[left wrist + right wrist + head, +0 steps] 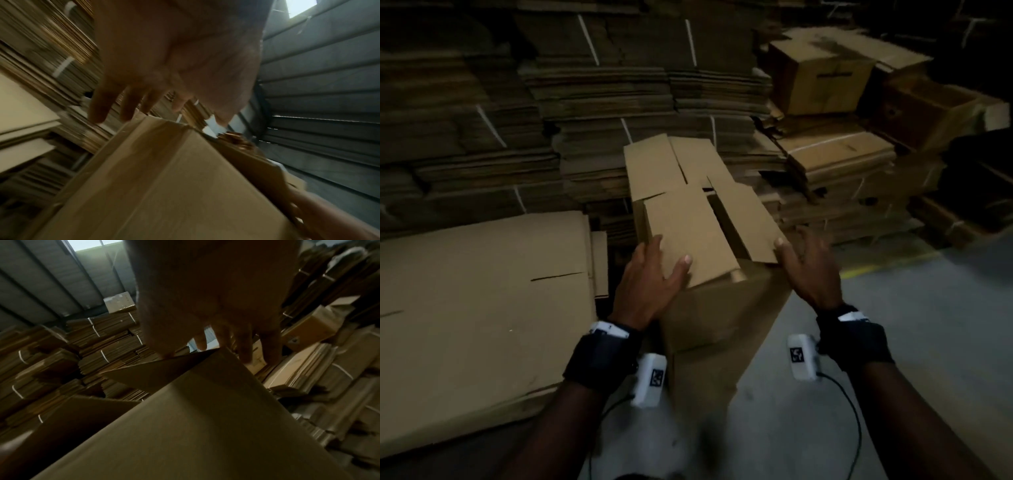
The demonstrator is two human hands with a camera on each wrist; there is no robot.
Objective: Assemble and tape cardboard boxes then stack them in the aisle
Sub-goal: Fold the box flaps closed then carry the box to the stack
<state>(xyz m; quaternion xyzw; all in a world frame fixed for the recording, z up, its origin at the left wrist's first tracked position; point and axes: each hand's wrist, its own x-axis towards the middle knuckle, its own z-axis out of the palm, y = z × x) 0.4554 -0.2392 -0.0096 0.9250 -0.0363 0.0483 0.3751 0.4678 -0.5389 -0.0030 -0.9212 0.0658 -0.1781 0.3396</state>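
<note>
A brown cardboard box (715, 308) stands upright on the grey floor in front of me, its top flaps loose and partly folded. My left hand (654, 270) lies with straight fingers on the near left flap (688, 233), thumb on top. My right hand (804, 263) is spread at the corner of the right flap (750, 222), thumb touching its edge. In the left wrist view the left hand (156, 91) hovers over the box edge (164, 162). In the right wrist view the right hand (216, 337) touches the flap's corner (205, 356). No tape is in view.
Strapped bundles of flat cardboard (602, 102) are stacked high behind the box. A large flat sheet (476, 308) lies on a pile at my left. Assembled boxes (822, 78) sit on stacks at the back right. Grey floor with a yellow line (859, 270) runs to the right.
</note>
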